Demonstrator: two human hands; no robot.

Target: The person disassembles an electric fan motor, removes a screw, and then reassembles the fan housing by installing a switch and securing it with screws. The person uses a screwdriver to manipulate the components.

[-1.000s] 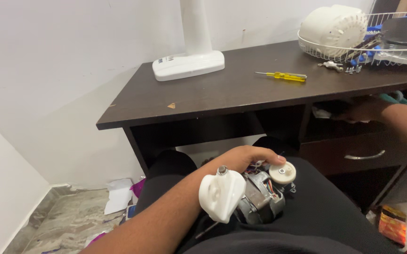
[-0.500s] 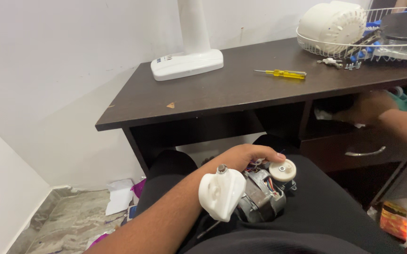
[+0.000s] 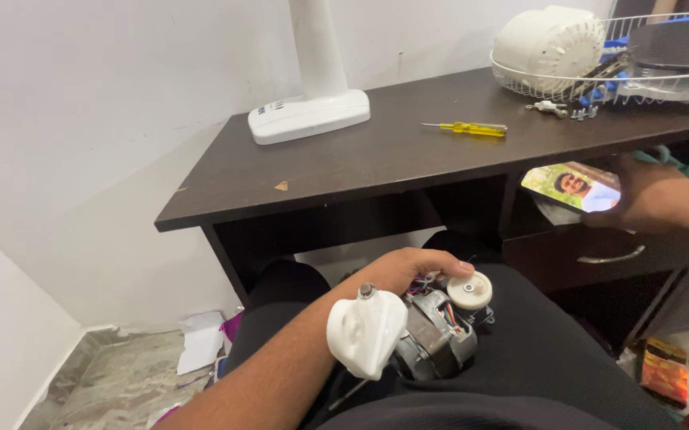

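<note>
On the lap, below the counter's front edge, lies the fan motor, a grey metal block with coloured wires, its long axis running from a white plastic piece nearest the person to a round white knob pointing toward the counter. The left hand curls over its far side, grip closed on it. Under the counter's right end, the right hand grasps a phone, screen up. Open dark wood spreads between the fan base and yellow screwdriver.
</note>
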